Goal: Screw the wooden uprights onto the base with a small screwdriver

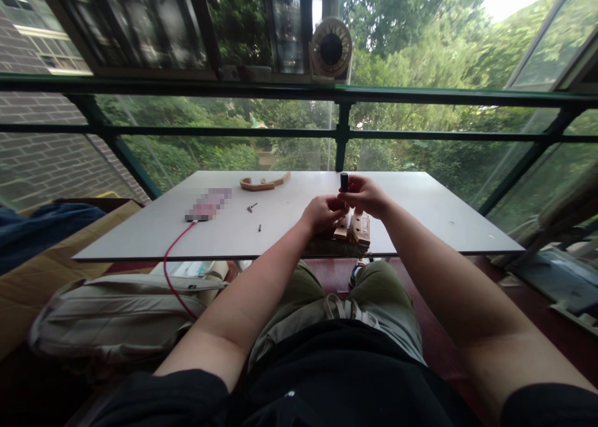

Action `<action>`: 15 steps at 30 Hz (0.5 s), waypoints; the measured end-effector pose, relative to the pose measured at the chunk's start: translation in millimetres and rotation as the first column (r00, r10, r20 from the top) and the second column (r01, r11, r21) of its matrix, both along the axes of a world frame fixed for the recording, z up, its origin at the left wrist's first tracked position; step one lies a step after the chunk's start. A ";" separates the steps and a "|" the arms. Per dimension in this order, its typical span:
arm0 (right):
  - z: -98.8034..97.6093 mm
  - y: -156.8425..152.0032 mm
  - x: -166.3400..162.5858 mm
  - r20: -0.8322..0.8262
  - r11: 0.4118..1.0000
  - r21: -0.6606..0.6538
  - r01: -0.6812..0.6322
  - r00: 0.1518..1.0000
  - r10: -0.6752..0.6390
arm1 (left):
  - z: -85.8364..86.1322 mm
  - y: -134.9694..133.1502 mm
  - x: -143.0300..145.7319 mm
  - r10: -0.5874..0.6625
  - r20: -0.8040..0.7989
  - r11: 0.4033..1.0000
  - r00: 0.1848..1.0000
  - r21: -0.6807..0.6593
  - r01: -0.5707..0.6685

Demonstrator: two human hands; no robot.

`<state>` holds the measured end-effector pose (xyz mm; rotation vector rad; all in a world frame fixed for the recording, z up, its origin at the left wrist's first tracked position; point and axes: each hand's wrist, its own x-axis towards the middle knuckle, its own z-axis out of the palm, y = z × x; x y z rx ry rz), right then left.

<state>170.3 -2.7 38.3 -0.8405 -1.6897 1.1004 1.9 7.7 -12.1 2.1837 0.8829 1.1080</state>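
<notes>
- head view: the right hand pinches an upright black handle, seemingly so that it stands straight above the wooden block near the close edge of the white table.
- the left hand curls just below, perhaps for steadiness; i cannot tell what it grasps.
- the block looks angular, tan, with dark round holes.
- a smooth, hooked wooden piece and small screws lie well apart.
</notes>
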 end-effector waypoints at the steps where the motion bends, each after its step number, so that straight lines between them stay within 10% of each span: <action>1: 0.3 -0.5 -0.2 0.001 1.000 -0.002 0.001 1.000 -0.001 | 0.0 -0.1 0.1 0.002 -0.002 1.000 1.000 0.005 -0.002; 15: -1.1 1.3 0.1 0.022 1.000 0.013 -0.004 1.000 0.004 | 0.3 0.4 0.1 0.019 -0.029 1.000 0.999 -0.024 -0.019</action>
